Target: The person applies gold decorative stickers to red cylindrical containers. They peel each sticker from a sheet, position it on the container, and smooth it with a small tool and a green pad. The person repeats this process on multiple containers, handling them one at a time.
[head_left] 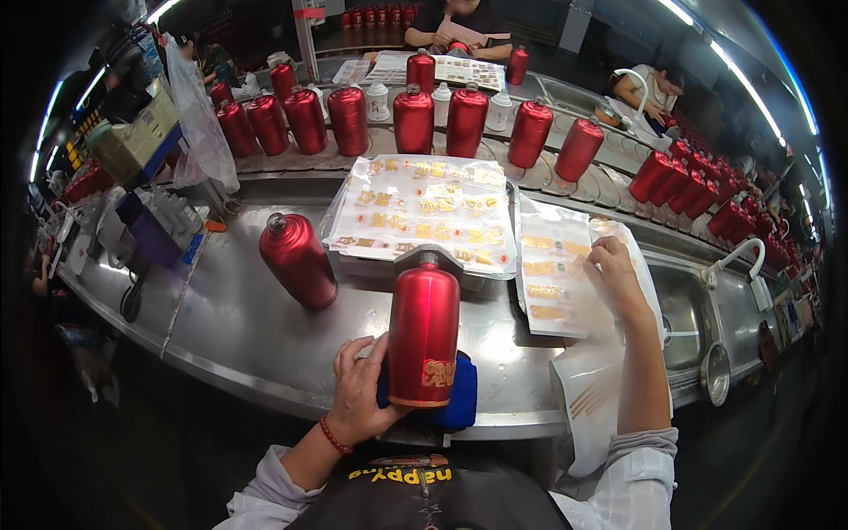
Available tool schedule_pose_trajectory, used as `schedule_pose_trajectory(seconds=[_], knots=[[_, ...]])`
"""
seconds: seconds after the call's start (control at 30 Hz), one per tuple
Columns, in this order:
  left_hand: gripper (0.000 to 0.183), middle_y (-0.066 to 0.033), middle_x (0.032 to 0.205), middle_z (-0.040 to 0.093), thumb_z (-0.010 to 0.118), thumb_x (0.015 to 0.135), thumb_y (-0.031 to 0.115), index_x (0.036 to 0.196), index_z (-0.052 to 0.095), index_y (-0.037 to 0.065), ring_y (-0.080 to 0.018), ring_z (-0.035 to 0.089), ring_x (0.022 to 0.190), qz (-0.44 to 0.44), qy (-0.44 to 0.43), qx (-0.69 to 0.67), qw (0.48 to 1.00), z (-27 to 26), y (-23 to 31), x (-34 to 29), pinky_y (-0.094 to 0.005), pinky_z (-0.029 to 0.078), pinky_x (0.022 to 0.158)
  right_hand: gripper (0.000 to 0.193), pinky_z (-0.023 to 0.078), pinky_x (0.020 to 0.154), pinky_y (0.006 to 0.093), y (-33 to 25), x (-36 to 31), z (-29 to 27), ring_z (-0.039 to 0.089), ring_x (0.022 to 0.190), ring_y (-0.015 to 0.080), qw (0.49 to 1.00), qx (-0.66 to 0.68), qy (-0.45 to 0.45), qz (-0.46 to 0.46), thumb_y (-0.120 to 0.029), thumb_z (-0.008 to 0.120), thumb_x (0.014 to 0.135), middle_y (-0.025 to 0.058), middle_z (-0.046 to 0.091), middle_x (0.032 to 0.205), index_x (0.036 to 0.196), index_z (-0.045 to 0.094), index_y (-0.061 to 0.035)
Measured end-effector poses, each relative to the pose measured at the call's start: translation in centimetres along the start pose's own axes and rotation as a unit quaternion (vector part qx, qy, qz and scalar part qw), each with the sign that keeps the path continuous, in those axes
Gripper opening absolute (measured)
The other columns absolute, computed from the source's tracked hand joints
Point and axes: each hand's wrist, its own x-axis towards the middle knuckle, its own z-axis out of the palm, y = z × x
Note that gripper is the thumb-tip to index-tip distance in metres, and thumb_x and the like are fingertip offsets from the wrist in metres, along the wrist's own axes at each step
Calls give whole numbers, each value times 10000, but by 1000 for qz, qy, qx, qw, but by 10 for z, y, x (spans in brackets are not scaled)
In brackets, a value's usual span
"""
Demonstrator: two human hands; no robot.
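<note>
A glossy red bottle (pixel 424 331) with a gold decal near its base lies tilted in front of me, its neck against a dark angled rest (pixel 450 262). My left hand (pixel 360 393) grips its lower left side, beside a folded blue cloth (pixel 461 393) partly under the bottle. To the right, my right hand (pixel 612 272) is bent over a white sheet of gold decals (pixel 545 265), fingers pinched together; whatever they hold is hidden. A larger decal sheet (pixel 424 212) is propped on a tray behind the bottle. Another red bottle (pixel 299 261) stands to the left.
Several red bottles (pixel 413 121) line a conveyor (pixel 384 146) beyond the steel table (pixel 234 309). A sink (pixel 693 331) with a white faucet (pixel 740 256) is at right. A purple container (pixel 147 230) stands left. Two people (pixel 459 26) work across the line.
</note>
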Motion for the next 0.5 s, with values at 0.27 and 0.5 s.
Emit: schedule_pose_trajectory(seconds=[0.27,0.5], knots=[[1014,-138,913,671,803,764,556,1478,412,-49,-361,464,1260,40,49,44,997,-3,2,7,-552,215,1127,146,457,895,386,-118,9,-32,572,1035,329,987,94,-46,-118,-87,661,936,149,584,1121,902,557,11],[1097,-144,979,678,795,735,622,1493,381,-54,-362,434,1287,3,22,15,1000,-5,1,10,-572,185,1136,121,485,759,336,-194,25,-49,610,924,246,942,232,-132,-202,-79,668,935,127,591,1140,893,578,-10]])
